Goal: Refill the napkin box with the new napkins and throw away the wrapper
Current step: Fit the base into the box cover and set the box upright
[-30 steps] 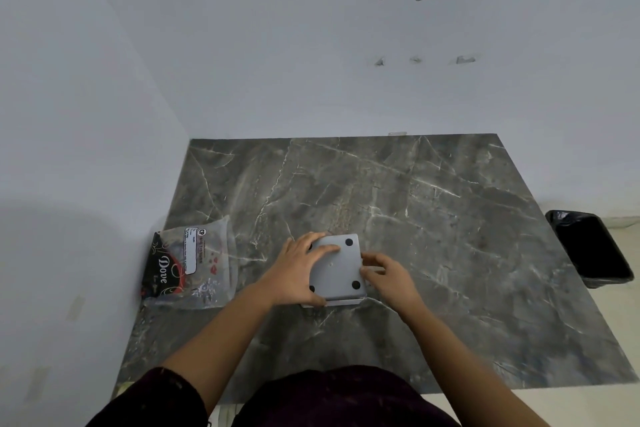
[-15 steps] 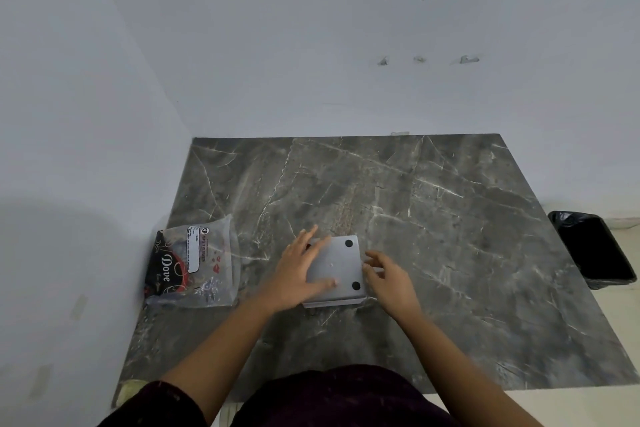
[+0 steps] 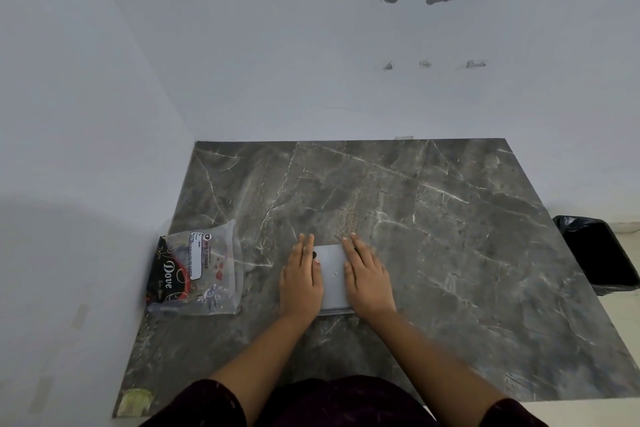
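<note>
The grey napkin box [image 3: 333, 277] lies bottom-up on the dark marble table [image 3: 433, 218], near the front middle. One black foot shows at its far left corner. My left hand [image 3: 300, 279] lies flat over the box's left edge and my right hand [image 3: 367, 276] flat over its right edge, fingers straight and pointing away from me. Both palms press on it. The clear plastic wrapper [image 3: 199, 270], with black and red "Dove" print, lies flattened at the table's left edge, well apart from my hands. No loose napkins are visible.
A black-lined waste bin [image 3: 595, 253] stands on the floor beyond the table's right edge. White walls close off the left and far sides. A small yellow-green scrap [image 3: 133, 400] sits at the table's front left corner.
My left hand slid from the top of the box to its left edge. My right hand moved from the right side up onto the box, so both palms now lie flat on it.
</note>
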